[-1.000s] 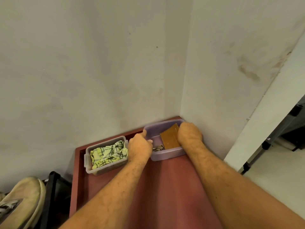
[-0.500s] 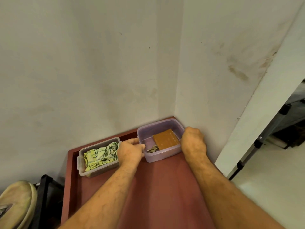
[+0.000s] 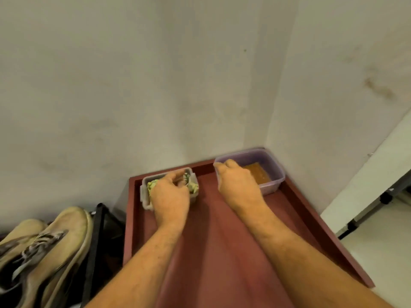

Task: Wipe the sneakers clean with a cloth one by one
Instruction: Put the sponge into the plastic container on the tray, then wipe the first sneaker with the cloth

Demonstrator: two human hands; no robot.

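A yellow-green patterned cloth [image 3: 193, 186] lies in a small clear box [image 3: 144, 196] at the back left of the red-brown table [image 3: 222, 241]. My left hand [image 3: 170, 195] reaches into that box and its curled fingers grip the cloth. My right hand [image 3: 235, 185] sits with curled fingers at the near left rim of a purple box [image 3: 272, 167] in the back corner; whether it grips the rim is hidden. A pair of worn beige sneakers [image 3: 40, 247] lies low at the left, off the table.
An orange-brown pad [image 3: 258, 175] lies inside the purple box. A black rack [image 3: 97, 230] stands between the sneakers and the table. Walls close the back and right. A table rim runs along the right side, with pale floor and a stand's legs [image 3: 355, 221] beyond.
My left hand left the purple box's side and went left into the clear box, closing on the cloth. My right hand shifted from the purple box's right side to its left rim. The view swung left.
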